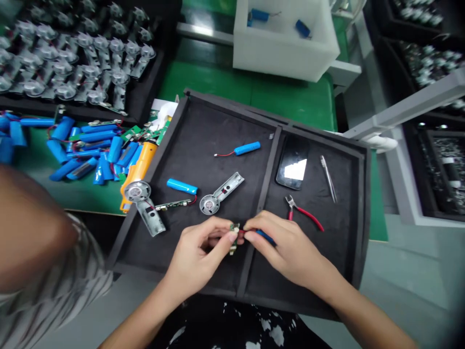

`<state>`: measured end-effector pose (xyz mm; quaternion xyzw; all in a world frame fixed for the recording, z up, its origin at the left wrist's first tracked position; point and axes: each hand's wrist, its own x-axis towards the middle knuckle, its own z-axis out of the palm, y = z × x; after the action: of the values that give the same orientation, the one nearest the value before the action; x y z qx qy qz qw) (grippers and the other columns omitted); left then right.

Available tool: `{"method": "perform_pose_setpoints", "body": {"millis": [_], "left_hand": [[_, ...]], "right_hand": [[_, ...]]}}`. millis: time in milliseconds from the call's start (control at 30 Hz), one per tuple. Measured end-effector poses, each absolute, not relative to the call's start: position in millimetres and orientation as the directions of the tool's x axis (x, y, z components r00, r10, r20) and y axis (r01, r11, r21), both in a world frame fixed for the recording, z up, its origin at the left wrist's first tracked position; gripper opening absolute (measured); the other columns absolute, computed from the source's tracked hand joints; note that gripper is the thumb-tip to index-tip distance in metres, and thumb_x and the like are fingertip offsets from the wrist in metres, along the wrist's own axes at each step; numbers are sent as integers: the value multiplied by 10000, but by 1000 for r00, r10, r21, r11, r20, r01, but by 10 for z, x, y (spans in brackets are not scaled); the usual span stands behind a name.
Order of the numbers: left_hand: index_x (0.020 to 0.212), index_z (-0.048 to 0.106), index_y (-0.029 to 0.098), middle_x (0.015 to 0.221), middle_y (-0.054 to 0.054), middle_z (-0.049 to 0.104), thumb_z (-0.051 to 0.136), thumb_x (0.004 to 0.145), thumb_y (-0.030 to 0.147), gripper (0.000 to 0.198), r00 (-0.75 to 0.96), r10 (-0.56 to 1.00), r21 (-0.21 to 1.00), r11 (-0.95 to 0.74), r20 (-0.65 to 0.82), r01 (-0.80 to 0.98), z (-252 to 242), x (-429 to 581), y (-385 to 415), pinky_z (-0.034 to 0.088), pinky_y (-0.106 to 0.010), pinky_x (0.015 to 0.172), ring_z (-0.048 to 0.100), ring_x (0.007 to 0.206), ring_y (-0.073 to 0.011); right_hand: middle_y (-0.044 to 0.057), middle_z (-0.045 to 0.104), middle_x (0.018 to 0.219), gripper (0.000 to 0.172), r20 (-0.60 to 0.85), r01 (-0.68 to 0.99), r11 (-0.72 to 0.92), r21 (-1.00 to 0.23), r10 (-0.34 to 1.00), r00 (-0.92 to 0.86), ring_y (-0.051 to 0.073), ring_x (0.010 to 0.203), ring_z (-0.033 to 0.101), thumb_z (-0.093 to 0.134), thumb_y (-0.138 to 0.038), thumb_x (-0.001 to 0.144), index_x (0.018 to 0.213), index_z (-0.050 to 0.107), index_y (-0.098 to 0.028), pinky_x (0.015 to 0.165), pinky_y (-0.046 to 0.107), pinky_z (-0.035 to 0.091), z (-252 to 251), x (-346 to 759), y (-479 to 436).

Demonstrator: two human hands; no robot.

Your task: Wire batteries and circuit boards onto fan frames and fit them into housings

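Note:
Between thumb and fingers, my left hand [203,249] pinches a small green circuit board [234,240]. My right hand [281,242] is closed on a blue battery [265,236], mostly hidden under the fingers, with its fingertips at a red wire by the board's edge. Whether the wire's plug sits in the board I cannot tell. Above my hands lie a silver fan-shaped housing [209,204] and a second blue battery [247,148] with a red lead. Another battery [182,186] is wired to a narrow board [173,205], beside a second housing [150,218].
Both hands are over a black divided tray [244,271]. Its right side holds a phone [292,165], red-handled cutters [305,213] and a metal pen-like tool [328,178]. Left are piled batteries [92,145] and a yellow tool [141,165]; a white foam box [279,58] stands behind. Someone's arm [32,232] is near left.

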<state>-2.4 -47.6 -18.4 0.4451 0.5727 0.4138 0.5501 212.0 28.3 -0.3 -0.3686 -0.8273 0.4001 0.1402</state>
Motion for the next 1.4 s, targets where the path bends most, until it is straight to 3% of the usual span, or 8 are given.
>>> {"method": "perform_pose_setpoints", "body": {"millis": [133, 233, 400, 567, 700, 867, 1000, 1400], "left_hand": [[1007, 727, 192, 905, -42, 815, 708, 972, 277, 94, 86, 905, 899, 423, -415, -109, -215, -52, -461, 642, -205, 724, 785, 809, -154], [1080, 752, 210, 880, -34, 814, 724, 959, 265, 135, 112, 896, 885, 443, -430, -147, -208, -1, -406, 646, -191, 730, 787, 817, -150], [1158, 780, 252, 987, -47, 800, 757, 931, 252, 229, 145, 911, 911, 400, -385, -98, -164, 157, -260, 657, -203, 709, 790, 923, -190], [1131, 796, 293, 978, -15, 802, 773, 919, 225, 224, 173, 914, 923, 381, -366, -59, -78, 268, -166, 652, -182, 718, 789, 888, -163], [1095, 786, 273, 938, -4, 820, 757, 930, 192, 186, 156, 922, 932, 361, -355, -11, -2, 314, -180, 652, -179, 751, 796, 849, -148], [1051, 767, 250, 1040, -19, 784, 737, 921, 121, 186, 108, 976, 955, 159, -191, 250, 83, 331, -221, 643, -214, 759, 760, 927, -159], [1076, 750, 270, 1050, -11, 771, 734, 908, 80, 254, 136, 985, 935, 57, -110, 349, 125, 308, -235, 633, -296, 848, 742, 978, -184], [1102, 746, 268, 1079, -7, 775, 732, 901, 46, 299, 167, 986, 913, -43, -28, 406, 101, 271, -236, 591, -336, 880, 730, 1009, -195]], "right_hand": [[70, 643, 985, 270, -70, 922, 254, -293, 956, -285, 259, 915, 619, 595, -503, 1009, 981, 577, -235, 609, 340, 450, -63, 2601, 178], [121, 610, 1024, 273, -109, 957, 276, -95, 952, -285, 330, 970, 587, 598, -486, 979, 907, 541, -228, 643, 399, 475, -195, 2797, 49], [150, 552, 1376, 164, -116, 822, 200, -533, 945, -305, 370, 1377, 469, 518, -300, 1005, 863, 472, -231, 1082, 582, 408, -226, 2963, 2], [113, 651, 1373, 238, -307, 267, -277, -923, 949, -77, 306, 1313, 586, 433, -412, 1071, 894, 449, -254, 1061, 519, 488, -191, 3121, -53], [122, 692, 1216, 307, -410, -139, -456, -879, 872, -267, 321, 1153, 671, 459, -555, 1033, 921, 483, -270, 840, 475, 634, -54, 2943, -321], [71, 663, 1240, 261, -410, 146, -395, -907, 749, -521, 273, 1162, 656, 509, -518, 1032, 1207, 585, -341, 1020, 430, 582, 264, 2654, -543], [50, 672, 1263, 300, -411, 318, -280, -906, 764, -497, 253, 1119, 673, 506, -372, 1039, 1337, 544, -379, 897, 365, 616, 352, 2611, -565], [73, 678, 1203, 373, -361, 383, -161, -910, 762, -538, 261, 1061, 681, 512, -323, 1042, 1414, 513, -354, 845, 376, 625, 312, 2605, -524]]}}
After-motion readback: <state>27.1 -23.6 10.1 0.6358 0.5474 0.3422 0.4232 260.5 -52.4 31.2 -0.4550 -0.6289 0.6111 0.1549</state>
